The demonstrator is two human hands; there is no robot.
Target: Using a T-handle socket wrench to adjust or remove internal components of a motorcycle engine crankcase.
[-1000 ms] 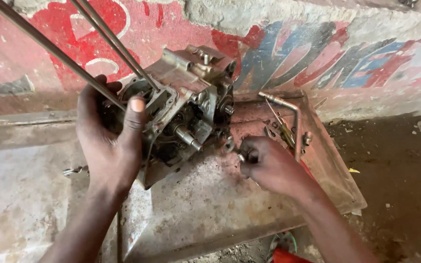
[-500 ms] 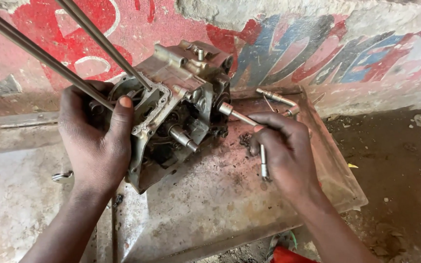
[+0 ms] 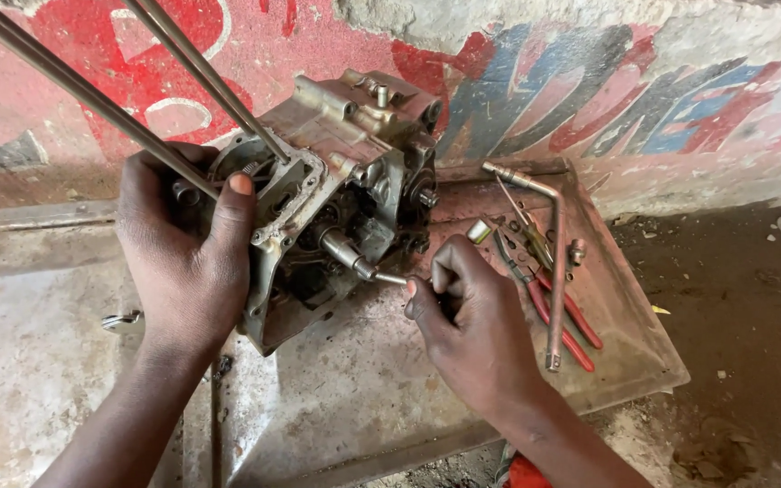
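A greasy metal engine case (image 3: 336, 199) stands tilted on a dirty metal tray (image 3: 372, 398). My left hand (image 3: 187, 262) grips its left edge, thumb up on the rim. My right hand (image 3: 472, 316) is closed around a small metal socket tool (image 3: 479, 232), whose thin shaft (image 3: 389, 278) meets a protruding shaft of the case (image 3: 341, 250). The tool's body is mostly hidden in my fist.
Red-handled pliers (image 3: 558, 307) and an L-shaped wrench (image 3: 553, 253) lie on the tray to the right. Two long metal rods (image 3: 92, 90) slant in from the upper left. A painted wall (image 3: 589, 99) stands behind. Dirt ground (image 3: 752, 316) is at right.
My right hand picked a small tool off the tray and brought it left to the shaft on the case. My left hand kept its hold on the case.
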